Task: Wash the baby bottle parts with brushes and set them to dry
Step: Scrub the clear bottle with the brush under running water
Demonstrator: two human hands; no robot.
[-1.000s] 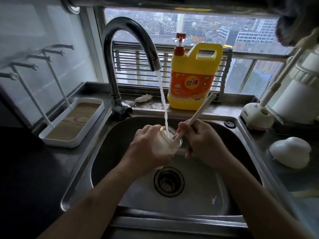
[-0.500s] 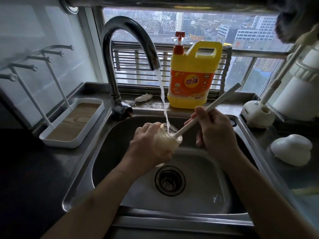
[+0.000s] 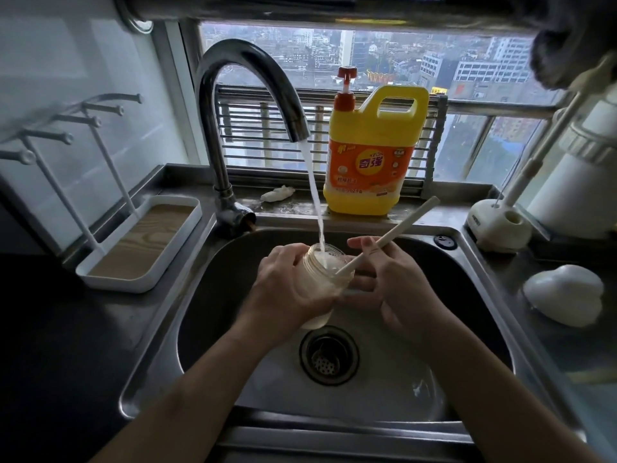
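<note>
1. Fingers [image 3: 278, 262] of the left hand [image 3: 283, 292] wrap round the baby bottle [image 3: 330, 282]. They grip it tilted, mouth up, under the water stream [image 3: 314, 195], and I judge this lets it fill and rinse while it is scrubbed.
2. The right hand [image 3: 400, 289] pinches the brush [image 3: 400, 225] low on its handle. The head is down in the bottle mouth, hidden by white water or foam. That low grip, I reckon, gives control for twisting.
3. Both hands work inside the sink [image 3: 213, 295], above the drain [image 3: 329, 355], so splash lands in the bowl and not on the counter [image 3: 100, 322].
4. The drying rack [image 3: 140, 242] stands on the counter left of the faucet [image 3: 240, 81], near enough to take wet parts. Nothing hangs on it yet.
5. My count:
   - one bottle
   - one brush in hand
   - a second brush handle [image 3: 541, 142] standing in the holder [image 3: 500, 225] at right
   - one yellow detergent jug [image 3: 370, 155] on the ledge behind
   - five peg tips on the rack
   - one white domed item [image 3: 564, 295] on the right counter, which I cannot identify
</note>
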